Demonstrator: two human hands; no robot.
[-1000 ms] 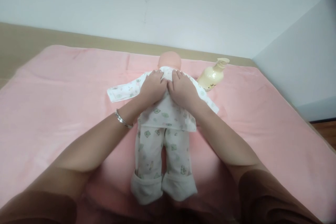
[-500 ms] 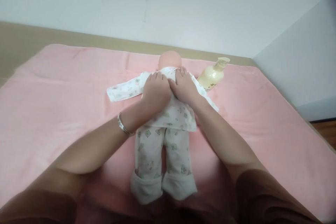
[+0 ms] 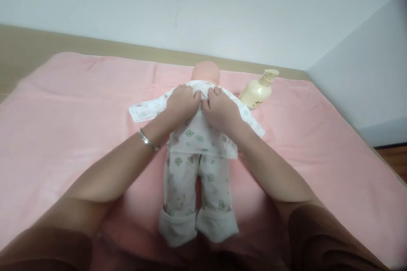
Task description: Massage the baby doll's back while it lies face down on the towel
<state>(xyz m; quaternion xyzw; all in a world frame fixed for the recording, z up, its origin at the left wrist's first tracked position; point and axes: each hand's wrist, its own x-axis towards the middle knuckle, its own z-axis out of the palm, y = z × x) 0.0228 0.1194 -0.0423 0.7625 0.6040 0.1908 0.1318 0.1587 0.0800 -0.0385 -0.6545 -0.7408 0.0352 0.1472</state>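
A baby doll in a white printed top [image 3: 199, 137] and matching trousers [image 3: 182, 178] lies stretched out before me. Its bald head [image 3: 206, 72] points away, and no face shows. My left hand [image 3: 182, 103], a silver bangle on its wrist, is closed with bent fingers on the upper part of the top. Just beside it, my right hand [image 3: 221, 108] is curled on the cloth below the neckline. Both thumbs meet the fabric near the middle, a small gap between them. The fingertips are partly hidden, so the exact grip is hard to see.
A pale yellow pump bottle [image 3: 257, 91] leans or lies beside the doll's right-hand sleeve. Under everything spreads a pink blanket [image 3: 79, 135], with a wooden surface [image 3: 25, 46] showing past its far edge. A white wall [image 3: 127, 8] rises behind.
My hands were close together, the left one nearer the centre. My left hand has shifted slightly left and my right fingers have drawn back from the shoulder. The doll and bottle stay put.
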